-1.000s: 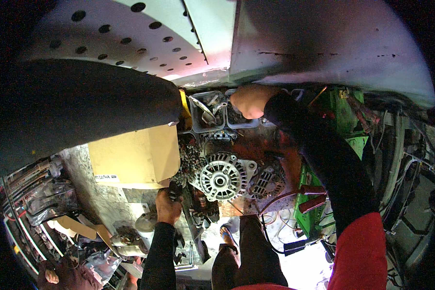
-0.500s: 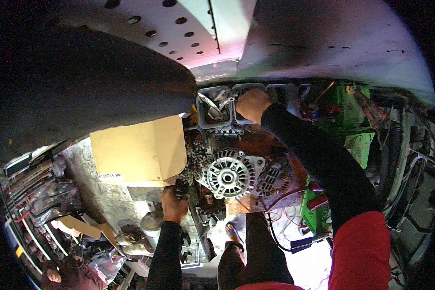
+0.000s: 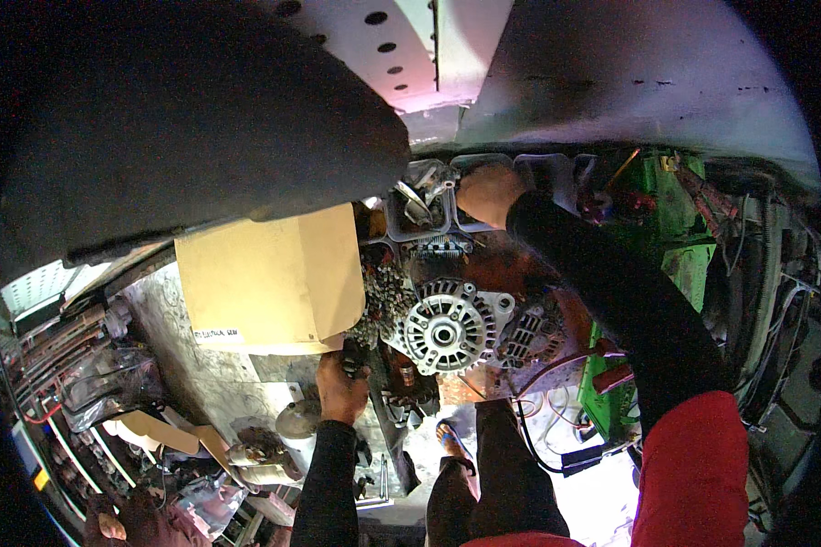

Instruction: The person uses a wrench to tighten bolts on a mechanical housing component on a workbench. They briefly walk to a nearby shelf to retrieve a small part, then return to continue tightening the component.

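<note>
My right hand (image 3: 491,194) reaches over a grey plastic bin (image 3: 472,164) at the back of the bench, its fingers hidden down inside. Below the yellow folder (image 3: 269,283), my left hand (image 3: 342,390) is closed with curled fingers around something small and dark that I cannot make out. Between the two hands, a silver alternator housing (image 3: 444,335) lies with its vented face up. A second, darker round alternator part (image 3: 531,335) sits against its right side. Many small metal parts (image 3: 385,296) are heaped to its left.
Another bin (image 3: 420,205) with metal pieces stands left of my right hand. Green metal boxes (image 3: 689,273) and hanging cables (image 3: 762,273) line the right side. A dark panel (image 3: 228,118) overhangs the upper left. Cluttered parts (image 3: 109,392) fill the lower left; a person's hand (image 3: 111,526) shows there.
The whole view has shifted slightly, so the bench and both hands appear farther right. My right hand stays over the bin, and my left hand stays below the folder.
</note>
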### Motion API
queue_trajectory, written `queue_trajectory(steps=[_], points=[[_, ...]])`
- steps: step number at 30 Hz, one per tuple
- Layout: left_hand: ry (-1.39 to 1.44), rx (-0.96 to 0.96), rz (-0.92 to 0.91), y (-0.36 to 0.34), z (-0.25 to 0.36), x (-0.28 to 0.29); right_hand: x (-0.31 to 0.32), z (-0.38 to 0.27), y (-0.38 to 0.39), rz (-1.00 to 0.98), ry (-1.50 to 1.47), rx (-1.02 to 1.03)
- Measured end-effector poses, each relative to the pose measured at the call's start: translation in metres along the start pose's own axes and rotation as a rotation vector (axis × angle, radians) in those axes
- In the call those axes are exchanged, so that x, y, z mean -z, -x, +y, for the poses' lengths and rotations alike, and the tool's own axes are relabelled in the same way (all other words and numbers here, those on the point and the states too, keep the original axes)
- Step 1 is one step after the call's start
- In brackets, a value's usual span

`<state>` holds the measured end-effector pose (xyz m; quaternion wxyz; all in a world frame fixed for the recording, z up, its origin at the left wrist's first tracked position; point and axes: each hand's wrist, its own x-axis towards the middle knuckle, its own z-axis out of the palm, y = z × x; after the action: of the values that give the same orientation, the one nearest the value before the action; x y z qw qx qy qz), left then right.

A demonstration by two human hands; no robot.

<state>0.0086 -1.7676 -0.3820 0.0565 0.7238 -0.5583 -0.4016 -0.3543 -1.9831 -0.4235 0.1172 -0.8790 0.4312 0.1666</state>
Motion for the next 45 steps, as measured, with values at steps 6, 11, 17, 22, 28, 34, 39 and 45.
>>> queue_trajectory(steps=[6,11,17,22,28,34,39,45], points=[[0.007,0.025,-0.004,0.002,0.006,0.002,0.003,0.000,0.004,-0.009,-0.014,0.002],[-0.006,0.073,-0.007,0.001,0.000,0.000,-0.001,0.003,-0.004,-0.133,0.042,0.037],[-0.007,0.042,0.002,0.003,-0.009,-0.002,0.009,0.008,-0.006,-0.129,-0.092,0.012],[0.419,0.148,-0.018,-0.012,-0.020,-0.004,0.053,0.008,0.034,-0.032,-0.253,-0.048],[0.497,0.047,0.023,0.058,0.027,0.036,0.076,-0.071,0.182,0.433,-0.906,-0.326],[0.465,0.020,0.067,0.260,0.059,0.055,0.099,-0.285,0.289,-0.007,-1.543,-0.259],[1.321,0.101,0.084,0.454,0.013,0.040,0.139,-0.459,0.383,0.053,-1.509,0.168],[1.649,-0.217,0.370,0.691,-0.100,0.009,0.139,-0.647,0.490,-0.452,-1.813,0.205]])
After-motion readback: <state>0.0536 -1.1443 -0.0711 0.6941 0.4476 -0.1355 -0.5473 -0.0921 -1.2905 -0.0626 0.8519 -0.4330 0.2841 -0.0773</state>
